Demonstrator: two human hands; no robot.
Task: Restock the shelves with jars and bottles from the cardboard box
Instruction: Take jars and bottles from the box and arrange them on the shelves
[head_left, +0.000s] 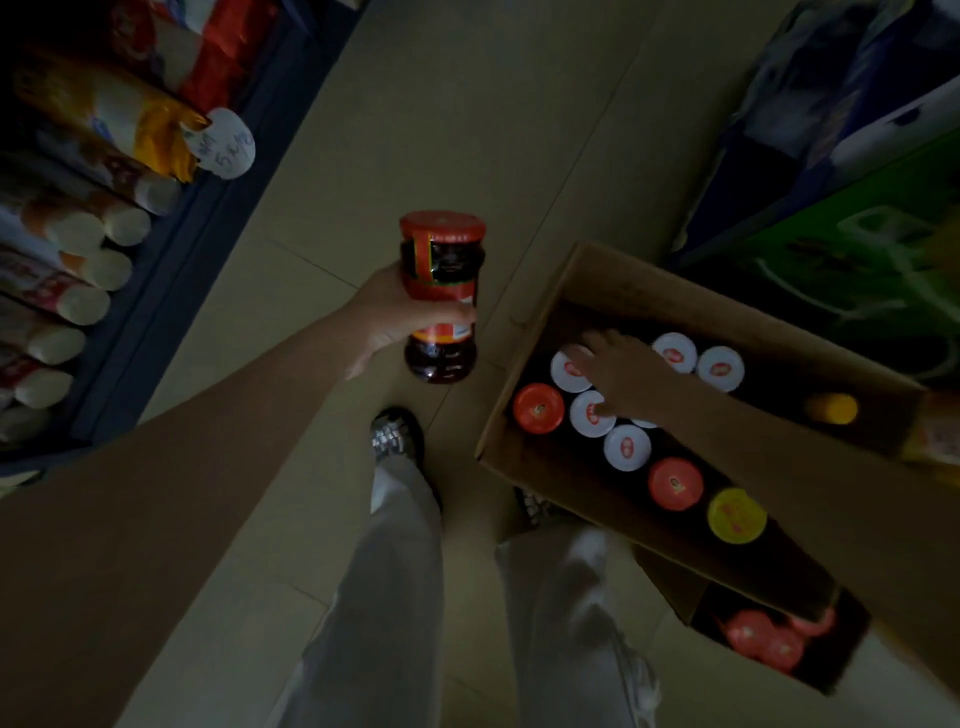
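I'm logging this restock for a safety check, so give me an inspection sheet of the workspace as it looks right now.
Surface: tiled floor, dim light.
Job's things: red-lidded jar held over the floor; open cardboard box with white, red and yellow lids showing.
Clutter: second box with red lids partly under the first.
Grippers: left hand has its grip closed on the jar; right hand rests on white-lidded jars, grip unclear.
Cables: nothing seen.
Surroundings: shelf of packaged goods at left with a price tag; green carton at right.
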